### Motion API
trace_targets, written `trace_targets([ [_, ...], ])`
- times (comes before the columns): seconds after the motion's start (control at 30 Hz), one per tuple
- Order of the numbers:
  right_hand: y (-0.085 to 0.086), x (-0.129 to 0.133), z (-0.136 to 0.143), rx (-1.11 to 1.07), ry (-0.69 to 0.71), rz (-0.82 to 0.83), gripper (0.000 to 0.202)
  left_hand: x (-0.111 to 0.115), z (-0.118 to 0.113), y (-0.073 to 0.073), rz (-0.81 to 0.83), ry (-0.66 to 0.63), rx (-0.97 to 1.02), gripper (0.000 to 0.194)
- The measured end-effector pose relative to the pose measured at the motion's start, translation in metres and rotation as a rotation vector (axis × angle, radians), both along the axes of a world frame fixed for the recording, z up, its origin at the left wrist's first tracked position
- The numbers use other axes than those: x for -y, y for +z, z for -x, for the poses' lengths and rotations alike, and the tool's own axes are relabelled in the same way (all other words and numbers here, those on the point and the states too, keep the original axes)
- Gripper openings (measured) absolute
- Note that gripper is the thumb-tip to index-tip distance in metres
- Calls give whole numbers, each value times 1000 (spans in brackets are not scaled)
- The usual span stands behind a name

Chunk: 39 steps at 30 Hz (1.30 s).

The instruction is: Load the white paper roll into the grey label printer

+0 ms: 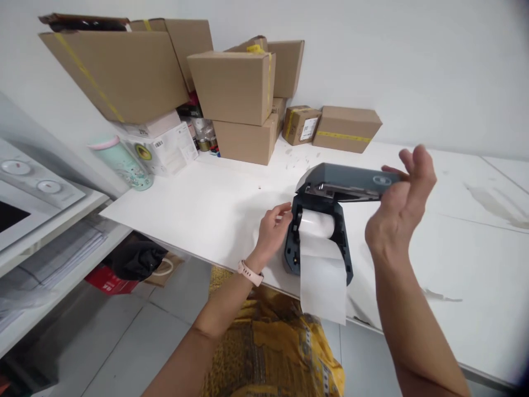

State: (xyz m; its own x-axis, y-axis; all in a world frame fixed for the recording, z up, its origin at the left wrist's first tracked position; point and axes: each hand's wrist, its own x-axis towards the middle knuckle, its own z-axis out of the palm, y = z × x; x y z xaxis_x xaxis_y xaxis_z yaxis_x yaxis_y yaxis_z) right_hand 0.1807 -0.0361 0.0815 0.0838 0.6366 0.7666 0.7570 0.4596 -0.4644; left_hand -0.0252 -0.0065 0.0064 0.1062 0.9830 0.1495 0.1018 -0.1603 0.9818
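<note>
The left forearm (221,314) is being extended forward and inward from the lower edge of the view, a pink wristband (250,273) being worn at its wrist. The left hand (273,226) is being kept low, back upward, its fingers bent and being directed to the right. Its fingertips are being set against the left side of the printer (292,253), near the hinge; the gap between thumb and fingers is being kept narrow, and whether anything is being pinched there cannot be told.

The right forearm (399,309) is being held steeply upward from the lower right, the wrist being bent back. The right hand (400,209) is being raised above the table (198,212), its fingers being pointed up and loosely parted. The far right end of the raised lid (357,177) is being met by this hand; contact is being shown, but how firmly the lid is being gripped cannot be told, the thumb being hard to make out.

The printer is being supported on the table, close to its front edge, between the two arms. Inside it, a white roll (317,223) is being exposed, and a strip (323,289) of its paper is being hung over the printer's front and past the table edge.
</note>
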Motion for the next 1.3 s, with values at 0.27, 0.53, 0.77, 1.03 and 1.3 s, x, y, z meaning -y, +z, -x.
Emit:
trace_targets([
  [0.27,47,-63,-10,-78,-208,53,68,-13,0,8,27,-168,-664,59],
  [0.53,19,-11,-8,360,-140,-309,36,-32,-6,14,-21,-300,-889,49],
  [0.77,-10,-13,-19,475,156,426,39,-31,-8,17,-53,-305,-968,44],
  [1.03,-14,-50,6,793,198,1084,80,-32,-8,24,-25,-328,-1022,41],
  [1.3,-4,-67,8,732,360,1160,94,-30,-8,26,-10,-327,-1031,46],
])
